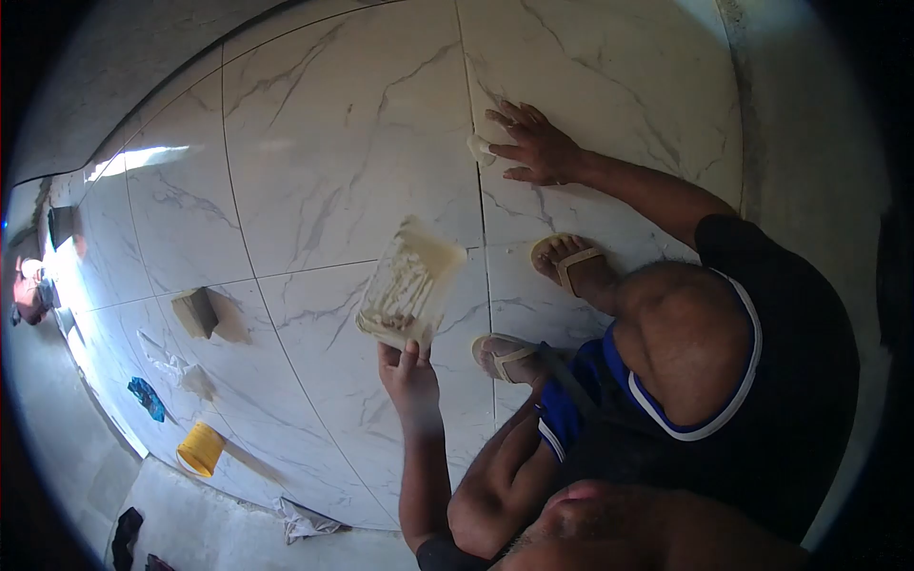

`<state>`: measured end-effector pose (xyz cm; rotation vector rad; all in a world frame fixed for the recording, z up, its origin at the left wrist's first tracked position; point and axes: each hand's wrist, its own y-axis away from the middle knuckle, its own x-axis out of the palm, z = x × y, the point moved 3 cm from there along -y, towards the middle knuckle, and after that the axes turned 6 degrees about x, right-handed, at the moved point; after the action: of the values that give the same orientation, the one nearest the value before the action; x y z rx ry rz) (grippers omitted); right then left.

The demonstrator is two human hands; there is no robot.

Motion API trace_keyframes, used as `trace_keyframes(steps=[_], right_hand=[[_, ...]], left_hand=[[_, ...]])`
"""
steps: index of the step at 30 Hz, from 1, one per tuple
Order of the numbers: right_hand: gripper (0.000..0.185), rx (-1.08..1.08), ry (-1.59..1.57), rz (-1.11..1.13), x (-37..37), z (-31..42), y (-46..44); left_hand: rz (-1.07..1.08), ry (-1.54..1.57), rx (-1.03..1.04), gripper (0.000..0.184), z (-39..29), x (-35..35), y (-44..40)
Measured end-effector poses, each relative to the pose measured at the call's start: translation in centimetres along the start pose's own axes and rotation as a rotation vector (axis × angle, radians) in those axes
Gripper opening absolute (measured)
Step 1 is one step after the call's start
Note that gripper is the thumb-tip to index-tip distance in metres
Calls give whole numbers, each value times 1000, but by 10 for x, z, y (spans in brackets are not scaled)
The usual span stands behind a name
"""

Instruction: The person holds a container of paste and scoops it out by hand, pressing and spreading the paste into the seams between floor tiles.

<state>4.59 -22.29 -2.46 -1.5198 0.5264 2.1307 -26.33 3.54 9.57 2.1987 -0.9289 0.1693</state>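
Observation:
A clear plastic tub [433, 262], its inside smeared with pale paste, is in my left hand [411, 379], thumb at its near rim and the other fingers mostly hidden. It is tilted above the tiles. My right hand [538, 147] is stretched out over a joint between large white marble-patterned tiles [352, 105], fingers spread. A small off-white lump or piece [479, 149] touches its fingertips at the joint; whether it is paste or a solid piece I cannot tell. My sandalled feet [571, 262] are on the tiles below that hand.
A grey-brown block [195, 313], crumpled white plastic [195, 381], a blue crumpled wrapper [147, 399] and a yellow bucket [201, 449] on its side lie toward the left. A whitish cloth [305, 521] lies at the tiles' lower edge. Bare concrete [214, 523] borders the tiling.

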Motion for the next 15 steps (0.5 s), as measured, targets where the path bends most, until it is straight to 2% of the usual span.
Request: trace_keyframes(steps=[9,10,13,15], right_hand=[[53,59,69,4,-9,-4,-28],[54,73,69,15,-9,-3,-29],[50,38,14,-66,-13,-4,-30],[49,26,34,-40,-13,-3,-29]], left_hand=[[-15,109,-24,70,40,-12,40],[-27,77,-33,67,42,-11,43],[-11,61,-41,70,51,-18,49],[-14,62,-46,73,54,-20,51]])
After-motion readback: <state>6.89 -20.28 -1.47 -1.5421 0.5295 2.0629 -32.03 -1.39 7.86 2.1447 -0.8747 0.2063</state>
